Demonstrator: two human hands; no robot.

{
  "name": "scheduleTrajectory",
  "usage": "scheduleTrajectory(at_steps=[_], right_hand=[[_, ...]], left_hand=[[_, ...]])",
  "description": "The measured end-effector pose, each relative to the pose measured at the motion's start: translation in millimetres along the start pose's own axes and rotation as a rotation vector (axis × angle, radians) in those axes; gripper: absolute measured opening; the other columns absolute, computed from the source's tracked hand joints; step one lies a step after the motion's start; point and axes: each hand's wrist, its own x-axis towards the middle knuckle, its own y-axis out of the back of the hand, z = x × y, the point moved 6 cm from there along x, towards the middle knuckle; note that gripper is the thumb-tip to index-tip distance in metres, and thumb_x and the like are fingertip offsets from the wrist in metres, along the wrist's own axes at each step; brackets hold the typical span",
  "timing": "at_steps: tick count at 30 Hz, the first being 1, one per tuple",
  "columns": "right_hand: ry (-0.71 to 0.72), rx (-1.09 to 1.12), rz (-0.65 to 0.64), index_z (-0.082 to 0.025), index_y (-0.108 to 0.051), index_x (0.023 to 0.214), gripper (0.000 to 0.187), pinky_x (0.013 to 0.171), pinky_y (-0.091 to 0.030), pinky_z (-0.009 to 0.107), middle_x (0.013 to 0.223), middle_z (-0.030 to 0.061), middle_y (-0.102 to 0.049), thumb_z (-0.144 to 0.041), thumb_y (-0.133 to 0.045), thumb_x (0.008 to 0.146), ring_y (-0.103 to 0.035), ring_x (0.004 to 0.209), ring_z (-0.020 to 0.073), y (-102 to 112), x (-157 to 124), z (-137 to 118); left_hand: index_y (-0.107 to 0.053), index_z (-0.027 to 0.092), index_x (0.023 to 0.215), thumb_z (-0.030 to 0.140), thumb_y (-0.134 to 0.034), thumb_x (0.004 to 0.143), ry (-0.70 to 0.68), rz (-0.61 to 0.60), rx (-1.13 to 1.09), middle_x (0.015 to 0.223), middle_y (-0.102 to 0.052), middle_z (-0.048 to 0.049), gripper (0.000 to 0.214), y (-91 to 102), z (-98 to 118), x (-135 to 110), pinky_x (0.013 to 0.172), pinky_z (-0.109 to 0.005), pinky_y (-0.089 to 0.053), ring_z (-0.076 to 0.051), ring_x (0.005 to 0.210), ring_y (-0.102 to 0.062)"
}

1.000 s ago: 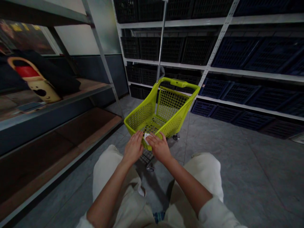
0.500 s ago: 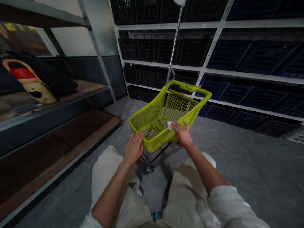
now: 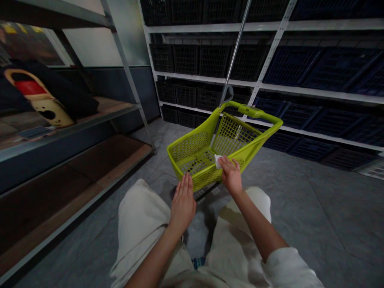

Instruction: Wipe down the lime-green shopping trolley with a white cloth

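Note:
A yellow-green shopping cart (image 3: 250,154) with latticed basket walls stands on the floor in front of my knees. My left hand (image 3: 183,204) lies with fingers stretched out at the basket's near corner, its fingertips at the rim. On the near long side, my right hand (image 3: 231,176) presses a crumpled white wipe (image 3: 218,161), perhaps a tissue or cloth, to the top rim. Part of the wipe is hidden under the fingers. A metal pole (image 3: 238,44) with a grey loop at its lower end rises behind the cart's handle.
At the left is a metal rack with wooden shelves (image 3: 117,156), bearing a tan bottle-shaped bag (image 3: 51,110), a phone-like flat object (image 3: 36,133) and dark cloth. White shelving (image 3: 207,29) with several black crates (image 3: 186,60) and blue crates (image 3: 292,66) lines the back.
The cart has shifted and swung a little to the right in view. My left hand has moved right and nearer to me along the corner. My right hand keeps the wipe on the rim.

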Motion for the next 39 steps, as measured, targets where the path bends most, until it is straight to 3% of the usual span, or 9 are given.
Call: scheduleTrajectory(at_steps=[6, 9, 13, 18, 22, 28, 31, 36, 39], right_hand=[[0.155, 0.085, -0.103, -0.017, -0.057, 0.136, 0.057, 0.121, -0.021, 0.043, 0.139, 0.0084, -0.064, -0.001, -0.045, 0.083, -0.050, 0.139, 0.0209, -17.4, -20.9, -96.2], [0.260, 0.120, -0.131, -0.019, -0.056, 0.137, 0.056, 0.123, -0.015, 0.042, 0.141, 0.0075, -0.062, -0.002, -0.045, 0.085, -0.047, 0.141, 0.0198, -19.7, -26.4, -115.1], [0.256, 0.059, -0.085, -0.022, -0.058, 0.134, 0.057, 0.124, -0.011, 0.048, 0.139, 0.0055, -0.065, -0.001, -0.045, 0.083, -0.048, 0.141, 0.0201, -0.3, -19.6, -57.1], [-0.071, -0.140, 0.089, -0.020, -0.063, 0.127, 0.052, 0.121, -0.016, 0.054, 0.131, 0.0080, -0.069, -0.002, -0.045, 0.081, -0.053, 0.137, 0.0248, 28.0, -11.9, 27.2], [-0.105, -0.113, 0.055, -0.022, -0.058, 0.134, 0.062, 0.122, -0.013, 0.052, 0.137, 0.0075, -0.066, 0.000, -0.045, 0.078, -0.051, 0.139, 0.0225, 15.3, -20.9, -13.6], [0.203, 0.043, -0.083, -0.021, -0.053, 0.142, 0.064, 0.122, -0.021, 0.038, 0.144, 0.0062, -0.061, 0.000, -0.043, 0.082, -0.045, 0.142, 0.0162, -1.8, -39.1, -93.7], [0.240, 0.030, -0.126, -0.023, -0.051, 0.144, 0.066, 0.123, -0.017, 0.040, 0.146, 0.0048, -0.059, 0.000, -0.041, 0.083, -0.043, 0.144, 0.0154, 8.7, -40.4, -66.3], [-0.083, -0.110, -0.005, -0.027, -0.054, 0.140, 0.070, 0.123, -0.008, 0.052, 0.142, 0.0039, -0.062, 0.002, -0.041, 0.077, -0.048, 0.141, 0.0201, 37.1, -31.2, 20.2], [-0.152, -0.133, 0.025, -0.028, -0.057, 0.137, 0.068, 0.122, -0.010, 0.052, 0.140, 0.0044, -0.064, 0.001, -0.043, 0.077, -0.052, 0.138, 0.0207, 36.7, -33.3, 12.5]], left_hand=[[0.002, 0.005, 0.159, 0.006, -0.046, 0.084, 0.056, 0.027, 0.035, 0.163, -0.028, -0.0220, 0.089, -5.4, 4.3, -3.7, 0.123, -0.045, -0.030, -0.028, 0.154, -0.023], [0.004, 0.006, 0.159, 0.006, -0.045, 0.085, 0.058, 0.030, 0.058, 0.163, -0.028, -0.0215, 0.089, -6.5, 3.0, -5.9, 0.122, -0.045, -0.031, -0.027, 0.153, -0.024], [0.008, 0.005, 0.159, 0.007, -0.046, 0.085, 0.036, 0.024, 0.075, 0.165, -0.024, -0.0207, 0.092, -7.0, 1.9, -9.4, 0.122, -0.044, -0.031, -0.027, 0.154, -0.021], [0.011, 0.006, 0.158, 0.009, -0.046, 0.087, 0.018, 0.031, 0.066, 0.166, -0.020, -0.0202, 0.091, -10.3, 5.4, -12.7, 0.122, -0.044, -0.031, -0.027, 0.154, -0.019], [0.011, 0.007, 0.158, 0.008, -0.045, 0.087, 0.010, 0.036, 0.063, 0.166, -0.017, -0.0194, 0.090, -12.7, 14.0, -15.9, 0.122, -0.043, -0.031, -0.027, 0.155, -0.018], [0.012, 0.005, 0.157, 0.010, -0.046, 0.087, 0.001, 0.025, 0.091, 0.165, -0.018, -0.0205, 0.092, -11.4, 22.8, -18.7, 0.122, -0.043, -0.030, -0.027, 0.154, -0.019], [0.012, 0.005, 0.157, 0.011, -0.046, 0.088, -0.008, 0.022, 0.099, 0.165, -0.017, -0.0204, 0.091, -10.1, 25.0, -19.0, 0.122, -0.043, -0.030, -0.027, 0.154, -0.019], [0.011, 0.004, 0.157, 0.009, -0.044, 0.090, -0.016, 0.021, 0.098, 0.165, -0.019, -0.0205, 0.088, -9.1, 33.5, -20.2, 0.122, -0.041, -0.031, -0.027, 0.154, -0.018], [0.010, 0.004, 0.158, 0.010, -0.043, 0.090, -0.015, 0.029, 0.089, 0.165, -0.021, -0.0207, 0.086, -9.2, 41.1, -20.9, 0.122, -0.042, -0.032, -0.027, 0.154, -0.019]])
